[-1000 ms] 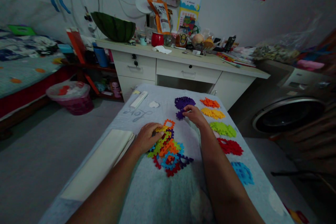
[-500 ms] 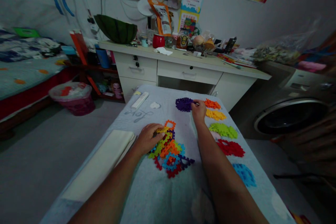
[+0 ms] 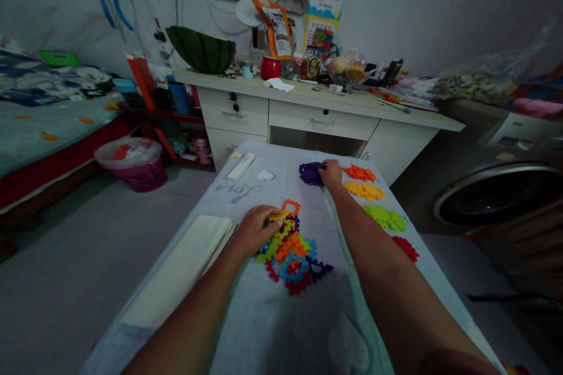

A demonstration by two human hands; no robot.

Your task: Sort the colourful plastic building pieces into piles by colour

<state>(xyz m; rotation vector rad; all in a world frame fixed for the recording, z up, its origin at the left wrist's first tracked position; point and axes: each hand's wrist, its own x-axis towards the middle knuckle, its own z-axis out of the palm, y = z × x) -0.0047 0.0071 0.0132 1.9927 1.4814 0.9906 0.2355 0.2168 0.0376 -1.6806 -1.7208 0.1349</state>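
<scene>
My left hand (image 3: 258,229) rests at the upper left of a mixed heap of toothed plastic building pieces (image 3: 294,246), orange, blue, lime, red and purple. Its thumb and fingers close around a yellow building piece (image 3: 278,217) on top. Farther off, my right hand (image 3: 331,174) is at the right edge of a purple pile (image 3: 310,174), fingertips pinched on a purple piece there. Down the right side lie sorted piles: orange (image 3: 359,173), yellow (image 3: 364,190), lime (image 3: 385,217) and red (image 3: 405,248), the last partly covered by my right forearm.
The cloth-covered table (image 3: 272,322) carries a folded cream cloth (image 3: 180,269) on the left and a white remote-like stick (image 3: 241,167) at the far left. Beyond stands a cluttered white desk (image 3: 316,91). A washing machine (image 3: 497,170) is right, a pink bin (image 3: 132,164) left.
My right hand has shifted slightly onto the purple pile's edge, and its forearm now hides the blue pile. My left hand stays on the heap. The whole view has shifted a little.
</scene>
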